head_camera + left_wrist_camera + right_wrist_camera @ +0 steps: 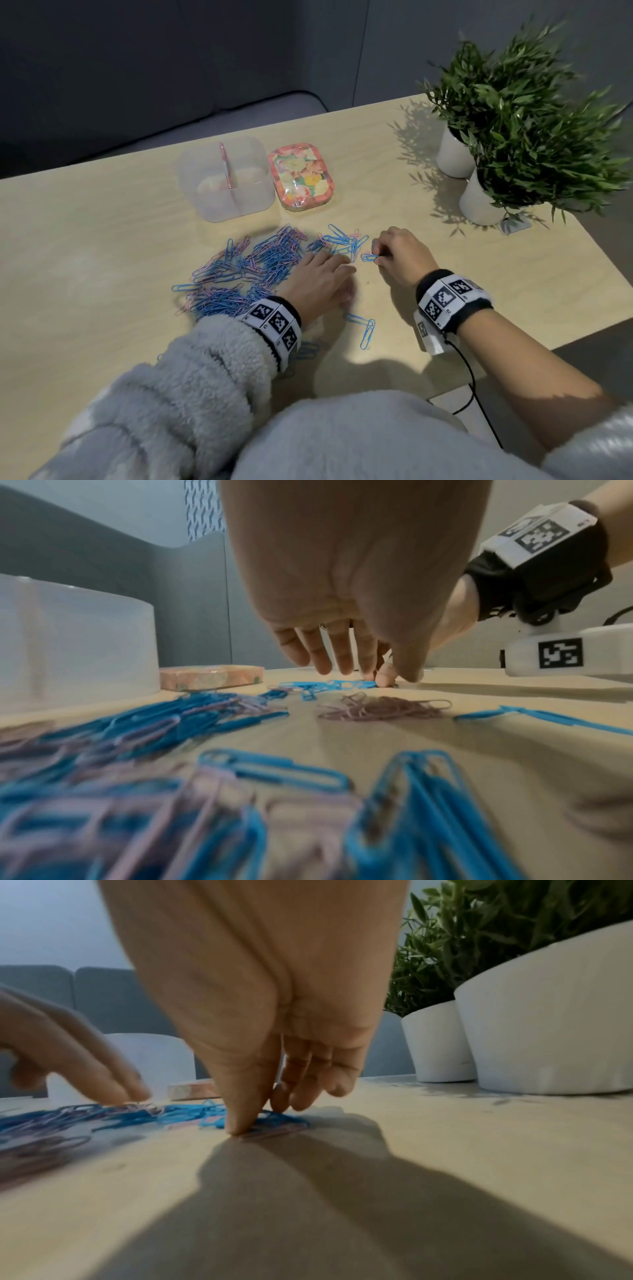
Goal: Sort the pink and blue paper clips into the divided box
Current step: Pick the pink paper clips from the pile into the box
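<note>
A mixed heap of pink and blue paper clips lies on the wooden table. Behind it stands the clear divided box with a pink divider. My left hand lies low over the heap's right edge, fingers straight, their tips touching blue clips. A small bunch of pink clips sits under its palm. My right hand has curled fingers, and its thumb and forefinger pinch a couple of clips against the table, just right of the heap.
A floral tin sits right of the box. Two white-potted plants stand at the far right. Two loose blue clips lie between my wrists. The table's right edge runs close to my right forearm.
</note>
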